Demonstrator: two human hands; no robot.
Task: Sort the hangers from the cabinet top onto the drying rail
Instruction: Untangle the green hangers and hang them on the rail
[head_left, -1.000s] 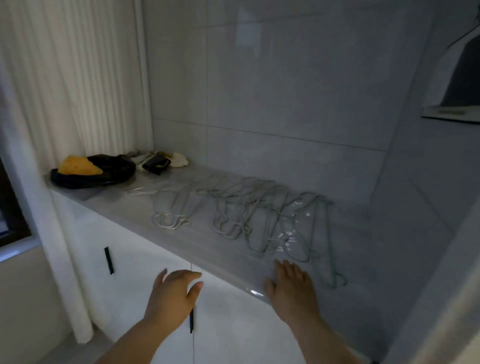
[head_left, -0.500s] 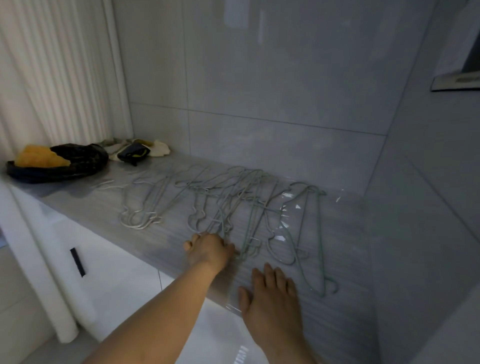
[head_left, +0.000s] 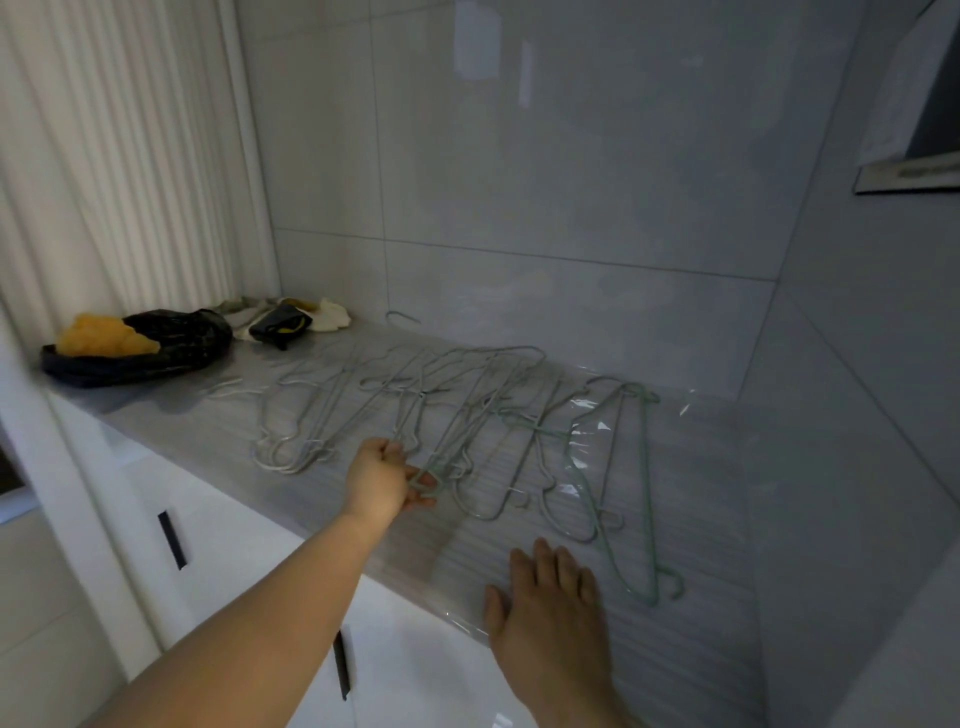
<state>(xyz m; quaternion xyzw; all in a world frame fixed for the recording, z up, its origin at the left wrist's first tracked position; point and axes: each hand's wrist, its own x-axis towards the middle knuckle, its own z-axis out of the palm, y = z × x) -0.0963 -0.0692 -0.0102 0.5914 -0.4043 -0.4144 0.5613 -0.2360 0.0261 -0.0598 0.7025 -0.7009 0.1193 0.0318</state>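
My left fingers (head_left: 418, 474) are curled around the hook ends of a few hangers (head_left: 447, 457), pinching them where the wires bunch near the front edge of the cabinet top (head_left: 701, 493). I judge that is the best hold: the hooks gather several at once, and they are the part that must go over the drying rail, which is out of sight from here. My left hand (head_left: 382, 480) comes in low over that front edge.

My right hand (head_left: 550, 603) lies flat with fingers straight, pressing the clear plastic sheet (head_left: 457, 571) at the front edge, probably so it will not slide or lift when the wires drag.

The other hangers fan back toward the wall (head_left: 571, 208), overlapping, so they may tangle and come along. One green hanger (head_left: 605, 535) lies just beyond my right fingertips.

The right end of the top is bare, with room to pull things apart. At the left end sit a black bag (head_left: 156, 343) and some cloths (head_left: 291, 317) in the back corner, well apart from the wires.
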